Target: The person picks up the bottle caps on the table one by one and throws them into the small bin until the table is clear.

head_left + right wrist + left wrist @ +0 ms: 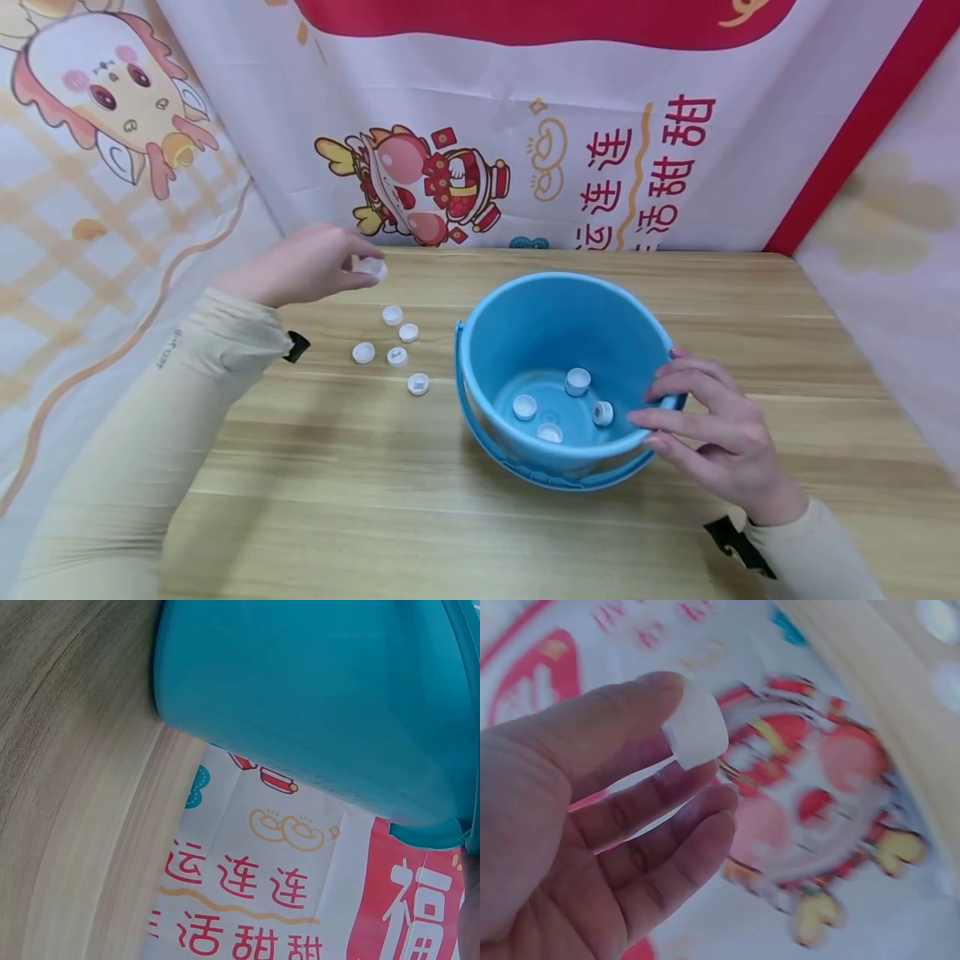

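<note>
My left hand (318, 262) is raised at the table's far left and pinches a white bottle cap (697, 729) between thumb and fingertips. Below it, several loose white caps (397, 357) lie on the wood. A blue bucket (555, 317) stands upright right of the middle, its handle lowered toward the near side. Inside, on the bottom, are several white caps (577, 382). With thumb and fingers over the rim, my right hand (716, 429) grips the bucket's right side. In the right wrist view the bucket wall (315, 697) fills the top, and that hand is almost out of sight.
The wooden table (337, 517) runs back to a printed white and red cloth (465, 92). Another patterned cloth (97, 275) borders the left side, and a pale cloth (885, 250) hangs on the right.
</note>
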Demonstrator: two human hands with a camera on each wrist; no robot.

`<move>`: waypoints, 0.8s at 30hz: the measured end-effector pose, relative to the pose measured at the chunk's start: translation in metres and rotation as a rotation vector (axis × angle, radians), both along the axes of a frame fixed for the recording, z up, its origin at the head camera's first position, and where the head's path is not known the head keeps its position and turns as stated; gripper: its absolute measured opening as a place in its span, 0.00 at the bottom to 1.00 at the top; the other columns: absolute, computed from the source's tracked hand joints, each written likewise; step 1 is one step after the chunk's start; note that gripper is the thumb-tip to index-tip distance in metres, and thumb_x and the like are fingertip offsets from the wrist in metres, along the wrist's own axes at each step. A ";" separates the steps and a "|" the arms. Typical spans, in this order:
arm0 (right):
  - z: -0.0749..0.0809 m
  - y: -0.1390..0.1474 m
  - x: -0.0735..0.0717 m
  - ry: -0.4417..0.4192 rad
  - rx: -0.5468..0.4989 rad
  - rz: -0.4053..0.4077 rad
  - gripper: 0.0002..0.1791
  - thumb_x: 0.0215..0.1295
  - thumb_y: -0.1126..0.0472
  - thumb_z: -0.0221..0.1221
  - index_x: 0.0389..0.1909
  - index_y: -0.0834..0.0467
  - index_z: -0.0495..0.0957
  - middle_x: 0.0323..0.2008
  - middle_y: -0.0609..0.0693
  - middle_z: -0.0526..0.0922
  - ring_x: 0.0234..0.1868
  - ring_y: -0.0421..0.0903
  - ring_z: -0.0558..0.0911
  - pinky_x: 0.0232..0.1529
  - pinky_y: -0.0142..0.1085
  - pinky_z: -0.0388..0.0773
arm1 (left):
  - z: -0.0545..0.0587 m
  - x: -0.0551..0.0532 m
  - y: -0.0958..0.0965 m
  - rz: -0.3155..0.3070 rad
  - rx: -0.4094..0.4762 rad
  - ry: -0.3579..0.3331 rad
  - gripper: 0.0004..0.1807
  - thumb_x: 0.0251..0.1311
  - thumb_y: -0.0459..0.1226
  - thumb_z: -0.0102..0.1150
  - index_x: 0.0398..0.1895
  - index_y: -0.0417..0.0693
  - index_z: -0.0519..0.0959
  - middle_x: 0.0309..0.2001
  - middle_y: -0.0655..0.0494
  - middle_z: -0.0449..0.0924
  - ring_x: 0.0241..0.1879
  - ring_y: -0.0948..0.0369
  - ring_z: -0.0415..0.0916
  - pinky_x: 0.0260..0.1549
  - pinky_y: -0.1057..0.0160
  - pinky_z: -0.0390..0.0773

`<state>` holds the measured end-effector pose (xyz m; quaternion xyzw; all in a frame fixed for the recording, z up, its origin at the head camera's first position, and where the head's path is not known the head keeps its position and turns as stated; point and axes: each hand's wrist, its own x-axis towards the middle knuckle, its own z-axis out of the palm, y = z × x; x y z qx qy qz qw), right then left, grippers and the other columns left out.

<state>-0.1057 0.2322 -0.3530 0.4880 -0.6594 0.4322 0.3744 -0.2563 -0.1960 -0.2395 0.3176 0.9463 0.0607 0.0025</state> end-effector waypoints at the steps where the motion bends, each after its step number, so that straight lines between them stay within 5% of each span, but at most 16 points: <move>1: 0.000 0.000 0.000 -0.002 0.003 -0.002 0.16 0.66 0.56 0.65 0.30 0.67 0.87 0.33 0.64 0.80 0.47 0.57 0.75 0.67 0.46 0.65 | 0.005 0.005 0.008 -0.021 -0.012 0.011 0.18 0.61 0.37 0.68 0.53 0.38 0.83 0.46 0.44 0.83 0.32 0.56 0.79 0.35 0.55 0.81; 6: 0.000 0.000 0.001 -0.017 0.016 -0.016 0.16 0.66 0.55 0.65 0.30 0.67 0.87 0.33 0.64 0.80 0.47 0.56 0.75 0.68 0.45 0.65 | 0.027 0.028 0.045 -0.139 -0.067 0.063 0.20 0.60 0.41 0.69 0.54 0.42 0.83 0.51 0.45 0.81 0.46 0.51 0.80 0.47 0.50 0.80; 14: -0.001 0.002 0.002 -0.034 0.021 -0.035 0.17 0.66 0.54 0.65 0.31 0.66 0.87 0.34 0.64 0.81 0.48 0.56 0.75 0.68 0.45 0.64 | 0.050 0.057 0.092 -0.308 -0.030 0.100 0.21 0.59 0.43 0.70 0.54 0.44 0.83 0.49 0.49 0.81 0.49 0.54 0.78 0.49 0.54 0.80; 24: -0.002 0.001 0.003 -0.044 0.016 -0.038 0.17 0.66 0.54 0.65 0.30 0.66 0.87 0.34 0.63 0.81 0.48 0.56 0.75 0.68 0.45 0.64 | 0.068 0.075 0.143 -0.472 -0.109 0.065 0.24 0.60 0.47 0.68 0.58 0.49 0.82 0.48 0.51 0.82 0.46 0.59 0.78 0.43 0.64 0.80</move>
